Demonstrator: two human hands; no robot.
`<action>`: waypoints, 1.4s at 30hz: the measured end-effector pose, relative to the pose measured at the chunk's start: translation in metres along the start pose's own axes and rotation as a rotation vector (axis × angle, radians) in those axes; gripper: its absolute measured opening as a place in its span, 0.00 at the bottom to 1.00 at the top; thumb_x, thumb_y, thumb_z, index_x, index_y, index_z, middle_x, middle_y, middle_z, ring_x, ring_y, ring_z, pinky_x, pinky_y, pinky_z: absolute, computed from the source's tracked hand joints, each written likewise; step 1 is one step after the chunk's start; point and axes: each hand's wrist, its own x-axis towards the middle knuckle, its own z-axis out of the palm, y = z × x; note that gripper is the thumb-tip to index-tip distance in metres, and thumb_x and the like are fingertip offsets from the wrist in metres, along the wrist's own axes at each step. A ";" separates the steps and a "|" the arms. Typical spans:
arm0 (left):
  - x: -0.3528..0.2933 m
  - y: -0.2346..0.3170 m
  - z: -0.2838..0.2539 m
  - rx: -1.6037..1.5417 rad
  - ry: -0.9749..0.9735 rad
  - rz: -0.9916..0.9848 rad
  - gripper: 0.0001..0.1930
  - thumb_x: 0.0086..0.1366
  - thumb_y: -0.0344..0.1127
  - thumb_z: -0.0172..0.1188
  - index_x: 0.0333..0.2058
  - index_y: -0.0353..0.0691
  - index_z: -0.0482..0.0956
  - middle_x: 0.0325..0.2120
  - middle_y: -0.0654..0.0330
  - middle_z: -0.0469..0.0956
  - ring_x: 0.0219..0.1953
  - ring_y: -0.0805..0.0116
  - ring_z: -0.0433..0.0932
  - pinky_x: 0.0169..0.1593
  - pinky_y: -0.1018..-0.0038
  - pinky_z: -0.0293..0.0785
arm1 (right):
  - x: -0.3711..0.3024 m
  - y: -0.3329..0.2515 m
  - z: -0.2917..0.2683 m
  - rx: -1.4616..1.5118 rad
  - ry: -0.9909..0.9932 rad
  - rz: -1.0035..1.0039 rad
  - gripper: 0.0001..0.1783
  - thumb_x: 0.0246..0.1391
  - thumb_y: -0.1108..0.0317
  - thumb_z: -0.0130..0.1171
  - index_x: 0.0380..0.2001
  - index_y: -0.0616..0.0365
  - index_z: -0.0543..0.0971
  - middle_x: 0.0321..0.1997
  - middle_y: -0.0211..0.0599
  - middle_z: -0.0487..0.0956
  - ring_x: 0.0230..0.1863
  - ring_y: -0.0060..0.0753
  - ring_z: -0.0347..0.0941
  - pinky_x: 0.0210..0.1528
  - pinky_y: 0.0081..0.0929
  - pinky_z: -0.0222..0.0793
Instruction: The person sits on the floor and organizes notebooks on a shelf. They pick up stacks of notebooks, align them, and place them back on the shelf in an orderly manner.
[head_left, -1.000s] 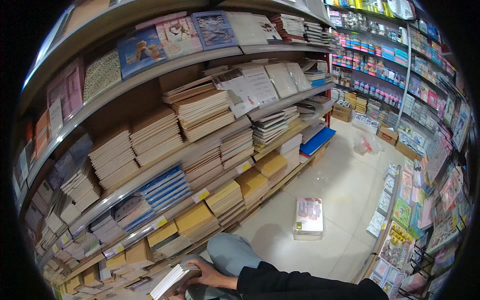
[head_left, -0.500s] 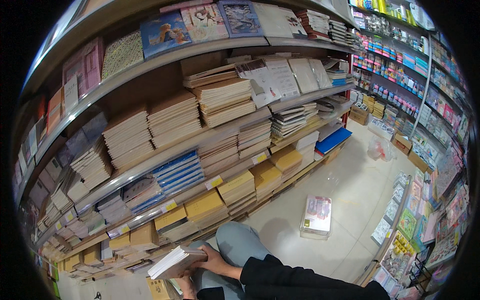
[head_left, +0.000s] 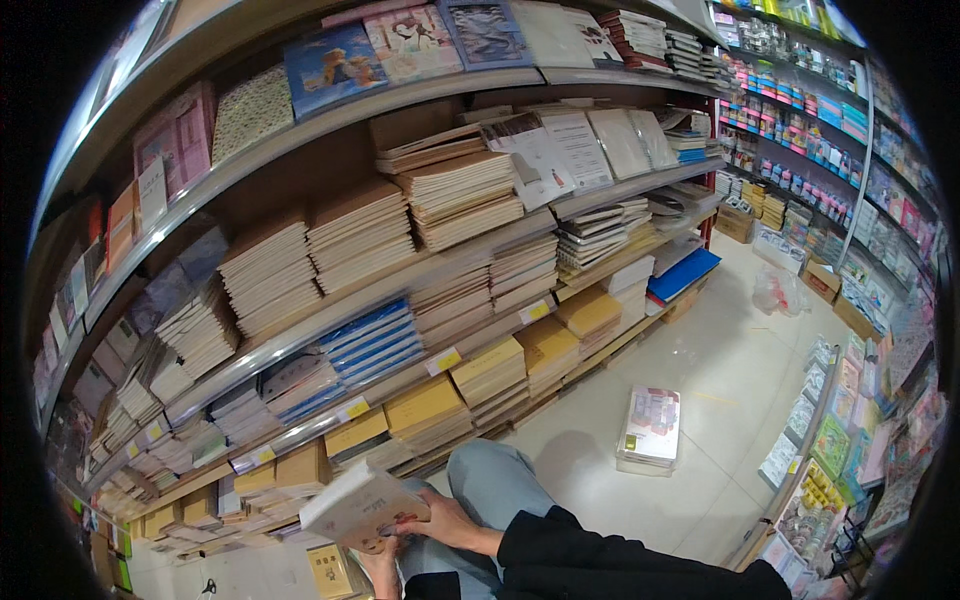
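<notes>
Above my lap, I hold a small stack of notebooks (head_left: 350, 508) in both hands, its pale printed cover turned upward and tilted. My right hand (head_left: 445, 522) grips the near right edge, thumb side over the cover. My left hand (head_left: 382, 566) holds the stack from below at its lower corner; part of its fingers is hidden under it. Just beneath, on the floor, lies a yellow-brown booklet pile (head_left: 330, 572), partly covered by my hands and the notebooks.
Shelves (head_left: 400, 262) full of stacked notebooks rise in front and to the left. A wrapped book pile (head_left: 650, 430) lies on the tiled floor to the right. Scissors (head_left: 209, 587) are on the floor at lower left. A display rack (head_left: 800, 470) lines the right side.
The notebook stack has turned from showing its page edges to showing its cover, still in both hands. The whole view has shifted slightly, moving the shelves and floor pile rightward.
</notes>
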 end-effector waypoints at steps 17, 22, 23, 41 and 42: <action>-0.029 0.011 -0.057 -0.495 0.430 -0.338 0.26 0.63 0.42 0.60 0.53 0.29 0.69 0.49 0.56 0.75 0.48 0.71 0.74 0.51 0.75 0.68 | 0.003 -0.034 -0.094 -0.012 0.334 -0.130 0.16 0.63 0.69 0.48 0.51 0.67 0.68 0.33 0.46 0.80 0.28 0.31 0.78 0.32 0.23 0.75; -0.066 -0.042 -0.137 0.145 0.750 -0.438 0.22 0.58 0.40 0.65 0.47 0.32 0.75 0.40 0.58 0.80 0.40 0.73 0.78 0.44 0.75 0.73 | 0.026 0.002 -0.148 -0.097 0.494 -0.138 0.14 0.63 0.69 0.49 0.47 0.69 0.70 0.31 0.45 0.79 0.27 0.28 0.76 0.30 0.22 0.74; -0.077 -0.052 -0.151 0.155 0.720 -0.455 0.22 0.57 0.40 0.65 0.47 0.31 0.76 0.40 0.58 0.80 0.39 0.73 0.78 0.44 0.75 0.73 | 0.029 0.011 -0.144 -0.074 0.529 -0.086 0.14 0.63 0.68 0.49 0.47 0.68 0.71 0.30 0.44 0.79 0.26 0.26 0.75 0.29 0.20 0.73; 0.057 -0.302 -0.055 -0.876 0.255 -0.944 0.16 0.64 0.47 0.56 0.41 0.39 0.72 0.37 0.55 0.75 0.43 0.58 0.74 0.49 0.64 0.73 | -0.014 0.018 -0.159 -0.185 0.710 -0.025 0.13 0.62 0.69 0.49 0.45 0.66 0.73 0.28 0.40 0.79 0.21 0.19 0.69 0.25 0.16 0.65; 0.056 -0.307 -0.065 -0.810 0.050 -0.977 0.16 0.65 0.48 0.54 0.39 0.40 0.72 0.37 0.56 0.75 0.43 0.59 0.74 0.48 0.65 0.73 | -0.029 0.027 -0.173 -0.137 0.781 0.011 0.12 0.62 0.70 0.49 0.45 0.66 0.73 0.28 0.40 0.79 0.21 0.20 0.69 0.25 0.16 0.65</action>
